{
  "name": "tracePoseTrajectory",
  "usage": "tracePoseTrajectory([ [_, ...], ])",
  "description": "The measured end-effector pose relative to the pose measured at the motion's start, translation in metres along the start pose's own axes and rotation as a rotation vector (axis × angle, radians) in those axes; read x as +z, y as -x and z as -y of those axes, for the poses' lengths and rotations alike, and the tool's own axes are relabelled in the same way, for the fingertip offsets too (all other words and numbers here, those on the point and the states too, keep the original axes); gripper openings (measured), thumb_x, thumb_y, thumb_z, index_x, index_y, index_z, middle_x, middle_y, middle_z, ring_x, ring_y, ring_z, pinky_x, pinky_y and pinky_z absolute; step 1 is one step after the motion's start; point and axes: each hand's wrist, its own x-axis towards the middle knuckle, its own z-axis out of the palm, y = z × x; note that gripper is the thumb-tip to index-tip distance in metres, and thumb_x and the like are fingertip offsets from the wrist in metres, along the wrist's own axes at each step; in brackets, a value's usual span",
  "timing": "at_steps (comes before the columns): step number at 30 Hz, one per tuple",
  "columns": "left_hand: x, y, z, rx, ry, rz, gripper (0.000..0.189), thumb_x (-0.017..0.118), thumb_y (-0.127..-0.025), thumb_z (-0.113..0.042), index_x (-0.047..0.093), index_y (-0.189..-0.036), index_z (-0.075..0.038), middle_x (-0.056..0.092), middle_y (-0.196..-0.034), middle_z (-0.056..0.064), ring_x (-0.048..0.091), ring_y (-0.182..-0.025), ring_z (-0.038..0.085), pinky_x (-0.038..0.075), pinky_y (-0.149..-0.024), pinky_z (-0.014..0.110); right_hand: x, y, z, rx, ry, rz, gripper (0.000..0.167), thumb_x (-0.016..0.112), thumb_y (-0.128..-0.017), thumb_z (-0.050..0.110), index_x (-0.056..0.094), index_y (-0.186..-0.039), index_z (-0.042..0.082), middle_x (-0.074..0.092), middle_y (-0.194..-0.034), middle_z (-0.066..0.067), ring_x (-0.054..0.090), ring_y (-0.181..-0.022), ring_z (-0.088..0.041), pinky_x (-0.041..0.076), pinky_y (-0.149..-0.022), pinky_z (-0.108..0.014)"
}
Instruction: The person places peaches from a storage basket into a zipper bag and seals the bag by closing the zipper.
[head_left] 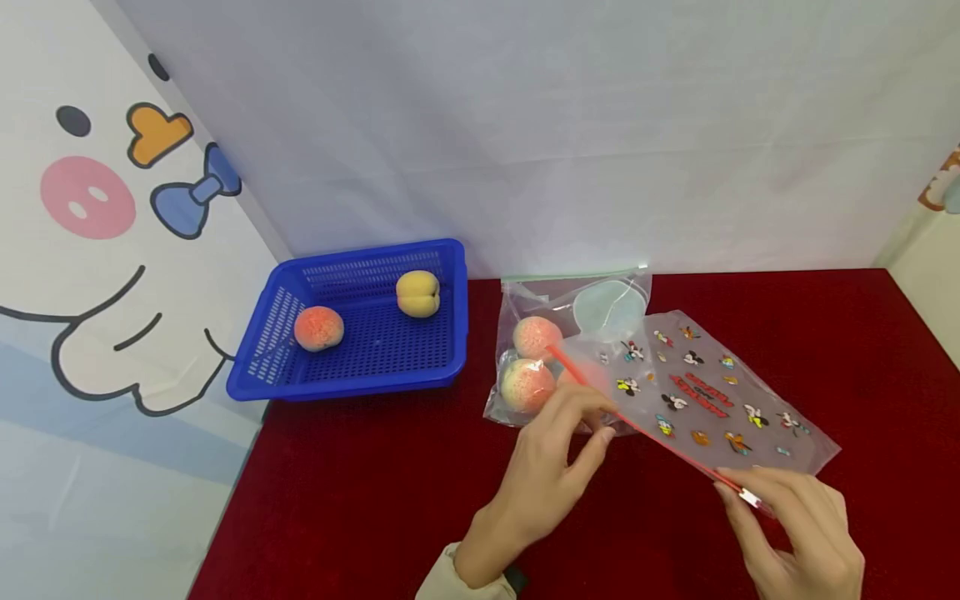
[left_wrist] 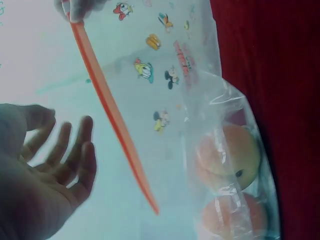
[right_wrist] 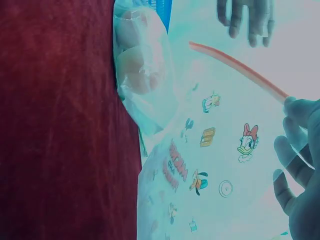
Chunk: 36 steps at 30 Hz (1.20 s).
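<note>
My right hand (head_left: 802, 525) pinches one end of the red zip edge of a translucent zip bag (head_left: 701, 392), beside its white slider. Cartoon figures are printed on this bag, which slants over the table. Close to the zip edge, my left hand (head_left: 551, 471) has loosely bent fingers; in the left wrist view those fingers (left_wrist: 85, 160) stand apart from the red strip (left_wrist: 112, 115). Behind the printed bag lies a clear zip bag (head_left: 562, 292) holding peaches (head_left: 537, 337), one of them partly covered by the printed bag and my left hand.
At the back left sits a blue plastic basket (head_left: 352, 387) with a reddish peach (head_left: 318, 328) and a yellow peach (head_left: 417, 293) inside. A dark red cloth (head_left: 360, 500) covers the table. White fabric (head_left: 525, 125) hangs behind, and a cartoon-printed panel (head_left: 112, 292) borders the left side.
</note>
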Motion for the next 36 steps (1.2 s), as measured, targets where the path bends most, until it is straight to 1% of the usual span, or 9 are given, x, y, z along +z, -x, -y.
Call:
tracePoseTrajectory([
  [2, -0.002, -0.001, -0.002, 0.106, -0.069, -0.008, 0.018, 0.065, -0.102, -0.012, 0.066, -0.120, -0.013, 0.065, -0.115, -0.001, 0.064, -0.100, 0.009, 0.051, -0.090, 0.016, 0.003, -0.004, 0.002, 0.001, 0.000, -0.006, 0.059, 0.074, -0.096, 0.043, 0.069, -0.080, -0.013, 0.067, -0.076, -0.010, 0.055, -0.088, 0.008, 0.034, -0.089, -0.013],
  [4, -0.004, -0.003, -0.006, 0.184, -0.126, -0.014, 0.017, 0.068, -0.101, -0.015, 0.068, -0.118, -0.014, 0.066, -0.117, -0.002, 0.064, -0.104, 0.008, 0.049, -0.093, 0.016, 0.006, -0.006, 0.005, 0.014, 0.004, -0.013, 0.061, 0.075, -0.095, 0.045, 0.068, -0.083, -0.015, 0.068, -0.077, -0.009, 0.055, -0.090, 0.009, 0.035, -0.090, -0.012],
  [6, -0.004, -0.005, -0.009, 0.233, -0.156, -0.014, 0.017, 0.070, -0.100, -0.017, 0.070, -0.117, -0.016, 0.067, -0.118, -0.003, 0.065, -0.108, 0.009, 0.047, -0.096, 0.015, 0.008, -0.008, 0.007, 0.031, 0.020, -0.014, 0.065, 0.075, -0.094, 0.048, 0.066, -0.084, -0.016, 0.067, -0.078, -0.010, 0.054, -0.092, 0.009, 0.036, -0.089, -0.010],
  [8, -0.003, -0.007, -0.013, 0.261, -0.166, -0.009, 0.017, 0.071, -0.099, -0.018, 0.071, -0.117, -0.016, 0.067, -0.120, -0.002, 0.064, -0.111, 0.009, 0.047, -0.099, 0.016, 0.010, -0.011, 0.009, 0.037, 0.020, -0.018, 0.067, 0.076, -0.092, 0.050, 0.065, -0.083, -0.016, 0.065, -0.077, -0.011, 0.053, -0.090, 0.006, 0.036, -0.088, -0.009],
  [12, -0.001, -0.011, -0.018, 0.291, -0.164, -0.002, 0.017, 0.072, -0.099, -0.019, 0.074, -0.116, -0.016, 0.066, -0.120, -0.002, 0.064, -0.112, 0.010, 0.047, -0.105, 0.017, 0.015, -0.017, 0.010, -0.005, -0.003, -0.016, 0.064, 0.077, -0.091, 0.048, 0.064, -0.079, -0.014, 0.065, -0.074, -0.013, 0.053, -0.085, -0.002, 0.037, -0.088, -0.009],
  [20, 0.001, -0.019, -0.022, 0.361, -0.163, 0.005, 0.014, 0.075, -0.098, -0.024, 0.079, -0.109, -0.019, 0.067, -0.118, -0.004, 0.064, -0.109, 0.006, 0.048, -0.102, 0.017, 0.024, -0.022, 0.002, -0.150, 0.030, 0.015, 0.055, 0.070, -0.099, 0.042, 0.066, -0.079, -0.009, 0.064, -0.071, -0.017, 0.055, -0.078, -0.016, 0.040, -0.100, -0.014],
  [25, 0.000, -0.020, -0.023, 0.362, -0.176, 0.014, 0.011, 0.074, -0.098, -0.026, 0.080, -0.106, -0.021, 0.069, -0.117, -0.005, 0.063, -0.108, 0.005, 0.047, -0.102, 0.018, 0.027, -0.021, 0.000, -0.210, 0.014, 0.048, 0.050, 0.069, -0.101, 0.037, 0.066, -0.080, -0.008, 0.064, -0.071, -0.016, 0.056, -0.077, -0.015, 0.041, -0.101, -0.016],
  [30, -0.002, -0.021, -0.023, 0.365, -0.200, 0.028, 0.013, 0.074, -0.098, -0.029, 0.080, -0.108, -0.023, 0.069, -0.116, -0.006, 0.064, -0.107, 0.005, 0.046, -0.104, 0.019, 0.030, -0.022, 0.000, -0.244, -0.005, 0.048, 0.048, 0.069, -0.101, 0.036, 0.064, -0.080, -0.008, 0.064, -0.071, -0.016, 0.057, -0.076, -0.017, 0.042, -0.102, -0.018],
  [36, -0.002, -0.021, -0.023, 0.373, -0.234, 0.047, 0.014, 0.073, -0.098, -0.028, 0.080, -0.109, -0.023, 0.068, -0.118, -0.007, 0.065, -0.109, 0.006, 0.046, -0.107, 0.021, 0.031, -0.022, 0.000, -0.284, -0.012, 0.047, 0.048, 0.069, -0.101, 0.035, 0.063, -0.080, -0.008, 0.064, -0.070, -0.016, 0.057, -0.075, -0.022, 0.042, -0.101, -0.019],
])
